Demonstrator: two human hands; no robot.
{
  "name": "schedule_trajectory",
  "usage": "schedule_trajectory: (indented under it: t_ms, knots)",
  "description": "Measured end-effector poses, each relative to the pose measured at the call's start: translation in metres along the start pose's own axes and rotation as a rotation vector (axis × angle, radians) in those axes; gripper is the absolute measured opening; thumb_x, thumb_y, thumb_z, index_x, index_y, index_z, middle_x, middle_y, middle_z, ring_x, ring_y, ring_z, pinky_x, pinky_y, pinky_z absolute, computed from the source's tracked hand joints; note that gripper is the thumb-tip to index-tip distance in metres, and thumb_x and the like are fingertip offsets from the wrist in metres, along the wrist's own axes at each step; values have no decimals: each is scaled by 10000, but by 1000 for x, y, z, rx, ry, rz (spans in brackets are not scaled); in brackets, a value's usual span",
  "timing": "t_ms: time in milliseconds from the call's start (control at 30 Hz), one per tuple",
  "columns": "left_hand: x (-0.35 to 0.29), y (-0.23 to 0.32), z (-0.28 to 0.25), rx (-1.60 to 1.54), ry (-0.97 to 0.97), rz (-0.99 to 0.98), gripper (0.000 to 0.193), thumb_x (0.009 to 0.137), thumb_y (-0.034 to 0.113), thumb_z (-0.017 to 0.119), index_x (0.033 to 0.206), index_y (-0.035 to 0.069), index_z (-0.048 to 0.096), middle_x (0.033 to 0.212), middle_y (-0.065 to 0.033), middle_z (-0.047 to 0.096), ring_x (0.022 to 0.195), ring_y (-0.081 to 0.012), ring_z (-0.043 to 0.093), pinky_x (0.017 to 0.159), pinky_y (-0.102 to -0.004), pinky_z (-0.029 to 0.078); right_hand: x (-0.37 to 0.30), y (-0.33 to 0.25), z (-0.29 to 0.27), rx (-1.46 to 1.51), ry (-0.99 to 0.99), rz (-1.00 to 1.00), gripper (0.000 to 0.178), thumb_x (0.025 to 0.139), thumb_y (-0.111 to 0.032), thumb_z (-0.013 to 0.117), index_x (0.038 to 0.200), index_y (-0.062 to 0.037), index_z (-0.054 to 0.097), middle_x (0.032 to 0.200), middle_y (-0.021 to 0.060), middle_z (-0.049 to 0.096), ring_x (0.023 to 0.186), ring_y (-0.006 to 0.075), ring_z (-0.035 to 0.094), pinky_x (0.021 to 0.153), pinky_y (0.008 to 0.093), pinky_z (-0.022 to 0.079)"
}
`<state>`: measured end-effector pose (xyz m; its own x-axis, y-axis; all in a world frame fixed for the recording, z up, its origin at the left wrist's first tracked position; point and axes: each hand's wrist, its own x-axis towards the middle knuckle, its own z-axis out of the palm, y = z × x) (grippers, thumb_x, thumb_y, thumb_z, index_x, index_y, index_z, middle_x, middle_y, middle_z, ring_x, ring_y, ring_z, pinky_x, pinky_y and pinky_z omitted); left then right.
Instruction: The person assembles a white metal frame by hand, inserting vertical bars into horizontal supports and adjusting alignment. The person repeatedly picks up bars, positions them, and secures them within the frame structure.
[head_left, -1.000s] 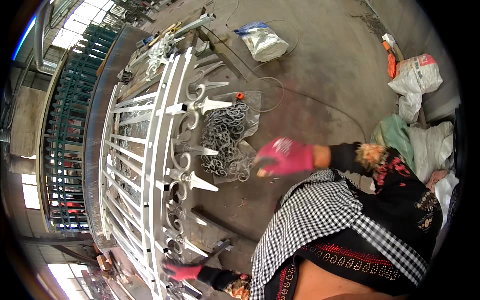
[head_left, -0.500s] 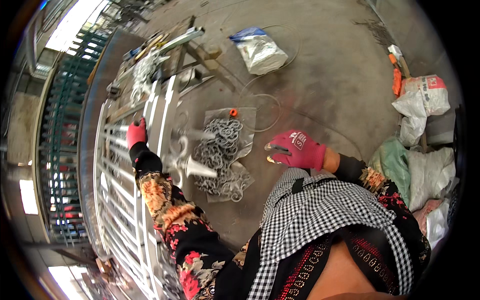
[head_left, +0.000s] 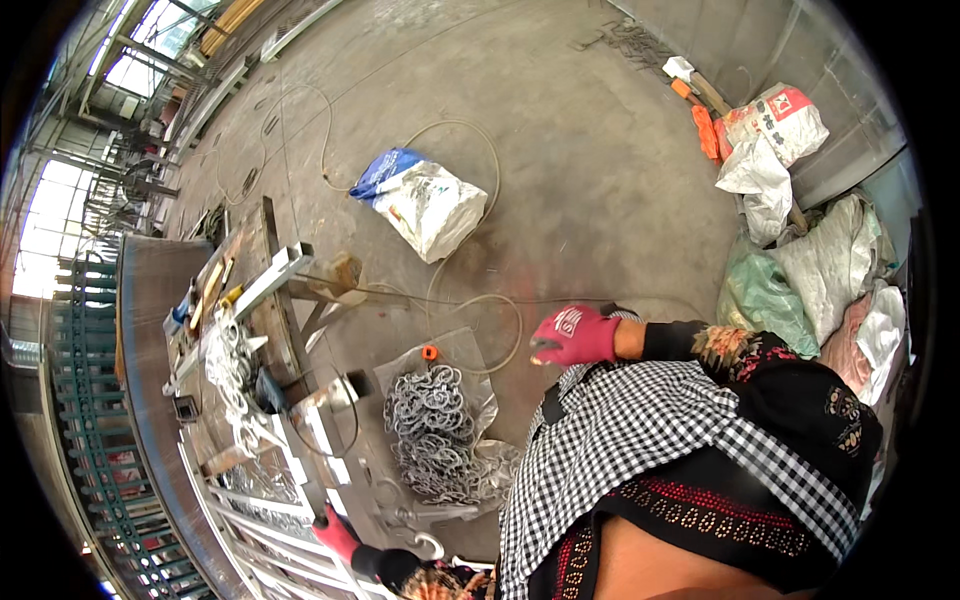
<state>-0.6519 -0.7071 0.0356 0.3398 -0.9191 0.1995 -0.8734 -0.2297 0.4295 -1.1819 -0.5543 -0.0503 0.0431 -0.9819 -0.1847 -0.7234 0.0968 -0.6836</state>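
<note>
My left hand [head_left: 338,535], in a red-pink glove with dark fingertips, is at the lower left, closed at the edge of a white metal railing [head_left: 270,548]. Part of its grip is hidden. In front of my checked apron [head_left: 640,420], my right hand [head_left: 578,337] wears a matching glove. Its fingers are loosely bent and apart, with nothing visible in them. Between the railing and the apron, a pile of grey metal rings [head_left: 432,425] lies on clear plastic sheeting [head_left: 470,345] on the floor. A small orange object [head_left: 430,352] sits at the pile's far edge.
A workbench [head_left: 262,290] bears tools and a tangle of light metal pieces [head_left: 232,360]. Farther off, a white and blue sack [head_left: 430,205] lies beside a looping hose [head_left: 497,160]. Several sacks [head_left: 770,290] are heaped at right. A green metal fence [head_left: 90,400] stands far left.
The view has swung, so the bench, railing and ring pile sit lower in it. My left hand is now lower in the picture, still at the railing. My right hand stays by the apron.
</note>
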Motion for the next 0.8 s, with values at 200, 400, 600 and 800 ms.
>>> schedule_trajectory:
  t_ms: [200, 400, 600, 800]
  knots:
    - [19, -57, 10, 65, -10, -143, 371, 810, 252, 703, 946, -73, 586, 849, -168, 628, 803, -276, 595, 759, -358, 470, 97, 31, -38, -83, -260, -190, 498, 853, -493, 501, 1042, -49, 623, 995, 141, 641, 898, 319, 610, 774, 425, 472]
    - [28, 83, 10, 395, 575, -91, 338, 857, 316, 628, 974, -2, 628, 919, -141, 658, 806, -257, 621, 782, -375, 485, 212, 81, -205, 239, 178, -457, 489, 807, -421, 645, 1089, -26, 583, 1051, 150, 627, 949, 299, 614, 809, 379, 487]
    - [48, 430, 59, -58, 874, 555, 432, 924, 255, 553, 1172, -97, 520, 1162, -194, 587, 1013, -253, 598, 882, -340, 473, 236, 87, -448, 298, 717, -932, 724, 725, -397, 754, 1263, -3, 473, 1144, 178, 586, 1009, 314, 594, 856, 379, 479]
    - [107, 693, 149, -342, 815, 1016, 397, 899, 205, 553, 1172, -82, 528, 1158, -192, 589, 1008, -256, 598, 878, -342, 470, 274, 122, -603, 224, 984, -1162, 700, 737, -373, 748, 1266, -6, 473, 1105, 162, 596, 972, 285, 596, 828, 362, 481]
